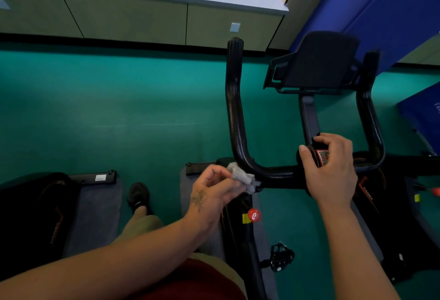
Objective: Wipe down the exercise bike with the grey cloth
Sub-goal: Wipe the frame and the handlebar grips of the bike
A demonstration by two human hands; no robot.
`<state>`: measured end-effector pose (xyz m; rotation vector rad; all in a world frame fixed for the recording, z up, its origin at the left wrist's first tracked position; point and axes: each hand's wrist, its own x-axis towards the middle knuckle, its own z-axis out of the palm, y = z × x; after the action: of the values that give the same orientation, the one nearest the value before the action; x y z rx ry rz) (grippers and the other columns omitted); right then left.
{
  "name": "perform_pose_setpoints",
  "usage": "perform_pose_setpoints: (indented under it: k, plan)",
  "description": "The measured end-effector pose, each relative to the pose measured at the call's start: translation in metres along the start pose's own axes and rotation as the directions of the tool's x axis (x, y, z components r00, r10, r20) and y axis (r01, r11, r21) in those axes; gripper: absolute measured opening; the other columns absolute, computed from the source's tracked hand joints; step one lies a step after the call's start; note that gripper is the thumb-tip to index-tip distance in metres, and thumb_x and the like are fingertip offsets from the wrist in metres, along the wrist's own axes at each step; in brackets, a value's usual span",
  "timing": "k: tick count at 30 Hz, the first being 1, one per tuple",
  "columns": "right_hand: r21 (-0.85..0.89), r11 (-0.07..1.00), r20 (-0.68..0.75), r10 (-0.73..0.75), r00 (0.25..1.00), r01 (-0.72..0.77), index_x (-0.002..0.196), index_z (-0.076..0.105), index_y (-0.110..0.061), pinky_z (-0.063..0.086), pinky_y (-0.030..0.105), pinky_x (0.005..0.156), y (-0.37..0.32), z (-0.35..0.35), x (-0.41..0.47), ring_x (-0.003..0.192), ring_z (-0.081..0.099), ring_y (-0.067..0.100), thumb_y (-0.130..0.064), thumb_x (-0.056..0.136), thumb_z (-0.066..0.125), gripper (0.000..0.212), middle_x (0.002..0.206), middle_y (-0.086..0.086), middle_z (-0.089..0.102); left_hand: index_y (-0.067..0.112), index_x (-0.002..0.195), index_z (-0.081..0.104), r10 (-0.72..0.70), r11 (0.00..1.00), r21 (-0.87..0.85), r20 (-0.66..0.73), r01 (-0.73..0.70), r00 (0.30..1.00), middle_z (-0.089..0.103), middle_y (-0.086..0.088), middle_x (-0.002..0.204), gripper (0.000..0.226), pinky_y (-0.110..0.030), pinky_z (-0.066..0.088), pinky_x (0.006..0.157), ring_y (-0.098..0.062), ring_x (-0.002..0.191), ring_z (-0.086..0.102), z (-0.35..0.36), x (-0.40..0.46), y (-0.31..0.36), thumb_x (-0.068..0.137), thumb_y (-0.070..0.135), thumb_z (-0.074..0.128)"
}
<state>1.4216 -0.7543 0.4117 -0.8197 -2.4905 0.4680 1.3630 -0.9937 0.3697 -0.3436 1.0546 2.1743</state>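
Observation:
The black exercise bike (234, 114) stands in front of me, its U-shaped handlebar rising on both sides of a dark tablet holder (316, 64). My left hand (214, 187) pinches a crumpled grey cloth (242, 177) and holds it against the lower left bend of the handlebar. My right hand (331, 168) grips the centre of the handlebar, fingers curled over the clamp that carries a red QR sticker (323, 156). A red knob (254, 214) sits on the frame below the cloth, and a black pedal (281, 257) shows lower right.
A second black bike (38, 206) on a grey mat stands at the left and a third (390, 204) at the right. Green floor (119, 109) spreads ahead to beige cabinets (123, 16). Blue mats (381, 2) lean at the right. My shoe (138, 196) rests on the floor.

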Motion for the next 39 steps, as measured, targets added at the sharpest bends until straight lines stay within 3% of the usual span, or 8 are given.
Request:
perform_pose_setpoints:
  k: [3, 6, 12, 15, 20, 28, 32, 39]
  plan:
    - [-0.007, 1.000, 0.002, 0.008, 1.000, -0.008, 0.119, 0.060, -0.024, 0.054, 0.044, 0.087, 0.000, 0.001, 0.000, 0.119, 0.058, 0.020, -0.031, 0.092, 0.076, 0.033, 0.130, -0.005, 0.054, 0.003, 0.091, 0.057, 0.087, 0.995, -0.049, -0.029, -0.088, 0.996, 0.077, -0.022, 0.103, 0.025, -0.033, 0.067, 0.083, -0.031, 0.096, 0.079, -0.001, 0.013, 0.021, 0.078, -0.011, 0.072]
    - [-0.008, 1.000, 0.000, 0.010, 1.000, -0.010, 0.119, 0.060, -0.024, 0.053, 0.043, 0.087, 0.000, 0.001, 0.000, 0.119, 0.058, 0.020, -0.029, 0.092, 0.076, 0.032, 0.130, -0.005, 0.054, 0.008, 0.086, 0.059, 0.170, 0.984, 0.049, -0.003, -0.169, 0.985, 0.075, -0.013, 0.093, 0.029, -0.031, 0.065, 0.083, -0.024, 0.088, 0.075, -0.002, 0.029, 0.033, 0.086, -0.020, 0.068]
    - [-0.015, 1.000, 0.002, 0.020, 1.000, -0.020, 0.119, 0.061, -0.025, 0.052, 0.040, 0.086, 0.000, 0.001, 0.000, 0.120, 0.059, 0.019, -0.031, 0.091, 0.076, 0.033, 0.132, -0.006, 0.054, 0.026, 0.078, 0.071, 0.124, 0.966, 0.214, 0.102, -0.144, 0.987, 0.071, -0.016, 0.098, 0.025, -0.047, 0.055, 0.097, -0.032, 0.099, 0.068, -0.016, 0.023, 0.012, 0.063, 0.020, 0.090]
    - [-0.019, 0.999, -0.002, 0.025, 1.000, -0.025, 0.119, 0.061, -0.025, 0.054, 0.043, 0.086, 0.000, 0.001, 0.000, 0.120, 0.059, 0.019, -0.031, 0.090, 0.077, 0.033, 0.132, -0.007, 0.054, 0.025, 0.076, 0.072, 0.114, 0.982, 0.142, 0.091, -0.126, 0.989, 0.074, -0.017, 0.097, 0.025, -0.046, 0.059, 0.095, -0.034, 0.096, 0.071, -0.011, 0.023, 0.019, 0.070, 0.005, 0.086]
    - [-0.029, 0.999, 0.001, 0.026, 1.000, -0.026, 0.119, 0.061, -0.025, 0.055, 0.045, 0.085, 0.001, 0.001, 0.001, 0.120, 0.059, 0.020, -0.032, 0.090, 0.077, 0.033, 0.131, -0.008, 0.054, 0.014, 0.084, 0.061, 0.230, 0.969, 0.085, 0.025, -0.231, 0.973, 0.077, -0.004, 0.083, 0.023, -0.026, 0.061, 0.075, -0.015, 0.076, 0.072, 0.001, 0.060, 0.063, 0.072, -0.002, 0.074]
    - [-0.064, 0.998, -0.008, -0.015, 1.000, 0.014, 0.120, 0.061, -0.021, 0.055, 0.043, 0.083, 0.000, 0.003, -0.002, 0.119, 0.060, 0.023, -0.028, 0.091, 0.077, 0.034, 0.132, -0.002, 0.055, 0.012, 0.081, 0.062, 0.262, 0.875, 0.378, 0.152, -0.301, 0.953, 0.071, -0.005, 0.091, 0.032, -0.021, 0.056, 0.080, -0.011, 0.090, 0.070, -0.016, 0.057, 0.045, 0.075, -0.009, 0.085]
    - [-0.067, 0.998, -0.006, -0.007, 1.000, 0.007, 0.120, 0.061, -0.021, 0.049, 0.035, 0.083, -0.001, 0.003, -0.001, 0.118, 0.060, 0.023, -0.026, 0.090, 0.078, 0.034, 0.132, -0.002, 0.056, 0.025, 0.075, 0.069, 0.197, 0.915, 0.321, 0.172, -0.244, 0.965, 0.069, -0.011, 0.092, 0.026, -0.030, 0.057, 0.082, -0.021, 0.090, 0.066, -0.017, 0.053, 0.045, 0.061, 0.018, 0.090]
    - [-0.078, 0.997, -0.006, 0.010, 1.000, -0.010, 0.119, 0.064, -0.021, 0.048, 0.033, 0.081, 0.000, 0.002, 0.000, 0.117, 0.060, 0.023, -0.026, 0.090, 0.079, 0.033, 0.132, -0.004, 0.055, 0.017, 0.082, 0.062, 0.243, 0.930, 0.263, 0.085, -0.257, 0.966, 0.071, -0.009, 0.085, 0.023, -0.043, 0.050, 0.084, -0.026, 0.083, 0.062, 0.013, 0.103, 0.099, 0.071, 0.003, 0.076]
